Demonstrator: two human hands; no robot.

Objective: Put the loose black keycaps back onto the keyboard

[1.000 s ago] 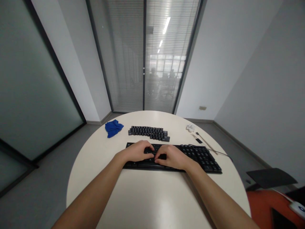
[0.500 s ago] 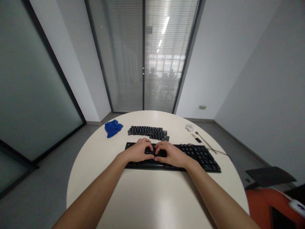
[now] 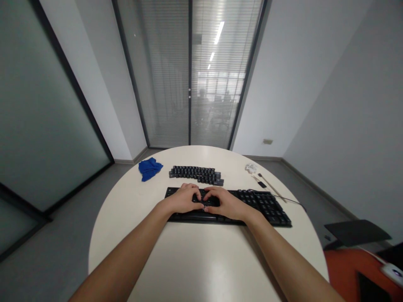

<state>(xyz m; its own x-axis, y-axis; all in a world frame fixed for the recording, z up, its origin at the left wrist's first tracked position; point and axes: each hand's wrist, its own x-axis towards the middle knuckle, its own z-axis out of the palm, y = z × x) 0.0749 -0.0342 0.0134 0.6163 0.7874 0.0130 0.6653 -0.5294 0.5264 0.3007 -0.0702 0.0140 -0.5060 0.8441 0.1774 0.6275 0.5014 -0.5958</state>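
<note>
A black keyboard (image 3: 277,212) lies across the round table, with a bare stretch along its left part where keycaps are off. Over that stretch my left hand (image 3: 184,198) is bent, thumb and forefinger curled in toward the middle. Facing it, my right hand (image 3: 228,203) curves the same way, and the two thumb tips nearly meet low on the keyboard. Whatever sits between the fingertips is too small and dark to make out. Just behind the keyboard, loose black keycaps (image 3: 193,172) stand grouped in rows.
A crumpled blue cloth (image 3: 150,169) lies at the far left of the white table (image 3: 189,260). To the right are a crumpled whitish thing (image 3: 251,168), a thin wooden-handled stick (image 3: 272,186) and a small black piece (image 3: 261,184). Beyond the right edge stands an orange chair (image 3: 349,272).
My fingertips have shifted very slightly over the same spot on the keyboard, and its left end has moved a touch. The keycaps and cloth stay where they were.
</note>
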